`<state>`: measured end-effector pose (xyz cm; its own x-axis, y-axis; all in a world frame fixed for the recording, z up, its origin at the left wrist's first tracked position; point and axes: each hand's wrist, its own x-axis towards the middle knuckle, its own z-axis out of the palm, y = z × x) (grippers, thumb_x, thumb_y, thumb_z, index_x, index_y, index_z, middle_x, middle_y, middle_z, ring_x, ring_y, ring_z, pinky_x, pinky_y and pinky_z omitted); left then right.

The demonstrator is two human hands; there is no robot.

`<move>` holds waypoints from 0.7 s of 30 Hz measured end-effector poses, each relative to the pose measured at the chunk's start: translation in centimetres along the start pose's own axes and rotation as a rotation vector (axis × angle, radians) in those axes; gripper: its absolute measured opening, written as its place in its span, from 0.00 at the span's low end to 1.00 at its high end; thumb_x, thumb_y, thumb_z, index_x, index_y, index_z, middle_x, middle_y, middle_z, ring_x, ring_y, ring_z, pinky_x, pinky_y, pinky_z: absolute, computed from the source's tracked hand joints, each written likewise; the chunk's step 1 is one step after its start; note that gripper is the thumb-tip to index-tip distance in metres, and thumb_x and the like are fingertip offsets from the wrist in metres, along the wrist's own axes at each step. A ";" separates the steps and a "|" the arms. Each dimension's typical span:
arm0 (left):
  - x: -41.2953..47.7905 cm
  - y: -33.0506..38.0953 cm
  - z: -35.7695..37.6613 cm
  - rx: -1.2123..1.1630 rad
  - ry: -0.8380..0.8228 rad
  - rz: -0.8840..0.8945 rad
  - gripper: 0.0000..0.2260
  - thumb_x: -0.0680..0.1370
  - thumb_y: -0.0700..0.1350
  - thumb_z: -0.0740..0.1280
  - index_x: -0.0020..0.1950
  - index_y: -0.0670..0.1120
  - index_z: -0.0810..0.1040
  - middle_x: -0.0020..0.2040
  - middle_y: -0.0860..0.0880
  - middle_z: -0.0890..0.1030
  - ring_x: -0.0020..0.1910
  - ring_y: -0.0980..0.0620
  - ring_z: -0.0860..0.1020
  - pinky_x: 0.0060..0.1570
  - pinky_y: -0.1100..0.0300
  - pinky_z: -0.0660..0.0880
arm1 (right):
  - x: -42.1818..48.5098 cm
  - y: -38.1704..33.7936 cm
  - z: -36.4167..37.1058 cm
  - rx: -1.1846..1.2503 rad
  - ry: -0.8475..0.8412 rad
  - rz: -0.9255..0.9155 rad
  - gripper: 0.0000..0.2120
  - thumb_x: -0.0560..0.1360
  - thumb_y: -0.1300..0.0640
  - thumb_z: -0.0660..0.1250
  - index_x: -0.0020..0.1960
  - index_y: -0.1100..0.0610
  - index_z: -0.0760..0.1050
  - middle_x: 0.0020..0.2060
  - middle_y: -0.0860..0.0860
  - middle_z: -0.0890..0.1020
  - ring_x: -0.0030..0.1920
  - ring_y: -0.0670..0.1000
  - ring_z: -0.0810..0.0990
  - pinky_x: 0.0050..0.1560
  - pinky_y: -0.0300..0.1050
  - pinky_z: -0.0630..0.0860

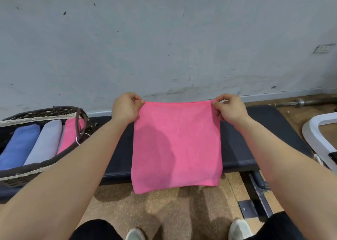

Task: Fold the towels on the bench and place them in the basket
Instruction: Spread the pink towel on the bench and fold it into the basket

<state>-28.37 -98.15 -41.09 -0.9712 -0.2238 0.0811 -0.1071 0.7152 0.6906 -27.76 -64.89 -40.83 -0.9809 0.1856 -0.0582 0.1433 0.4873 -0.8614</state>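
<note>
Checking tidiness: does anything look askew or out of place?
Nothing stands out. The left hand and right hand pinch the top corners of the pink towel, which hangs flat. Three folded towels lie side by side in the basket.

The square pink towel (176,145) was matt, fuzzy cloth; the dark padded bench (255,143) smooth, faintly glossy; the brown basket (27,174) rough wicker.

The dark padded bench (269,119) carries a woven basket (36,114) on its left end (blue, grey and pink folded towels (47,141) side by side inside).
</note>
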 end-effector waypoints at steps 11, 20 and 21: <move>5.8 -2.7 2.2 -0.130 0.016 -0.039 0.06 0.73 0.55 0.69 0.39 0.55 0.80 0.40 0.51 0.84 0.42 0.47 0.84 0.48 0.48 0.81 | 4.2 0.0 2.2 0.240 -0.045 0.041 0.02 0.79 0.62 0.67 0.48 0.57 0.77 0.37 0.54 0.81 0.31 0.51 0.78 0.30 0.41 0.76; -7.2 -3.7 0.9 -0.140 0.089 0.049 0.03 0.78 0.49 0.69 0.45 0.53 0.80 0.42 0.56 0.81 0.41 0.59 0.78 0.42 0.69 0.69 | -5.7 3.3 0.6 0.232 -0.072 0.047 0.09 0.77 0.68 0.64 0.47 0.57 0.79 0.40 0.57 0.81 0.34 0.48 0.81 0.36 0.45 0.79; -8.6 -4.1 0.9 -0.148 0.085 0.066 0.02 0.78 0.49 0.70 0.45 0.53 0.80 0.43 0.56 0.81 0.43 0.59 0.78 0.44 0.69 0.70 | -6.6 3.6 0.6 0.237 -0.076 0.053 0.09 0.78 0.68 0.62 0.47 0.58 0.79 0.40 0.57 0.82 0.35 0.50 0.81 0.36 0.45 0.79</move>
<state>-19.77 -98.55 -45.26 -0.9529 -0.2392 0.1865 -0.0047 0.6264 0.7795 -20.80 -64.88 -43.88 -0.9813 0.1361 -0.1362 0.1684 0.2635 -0.9498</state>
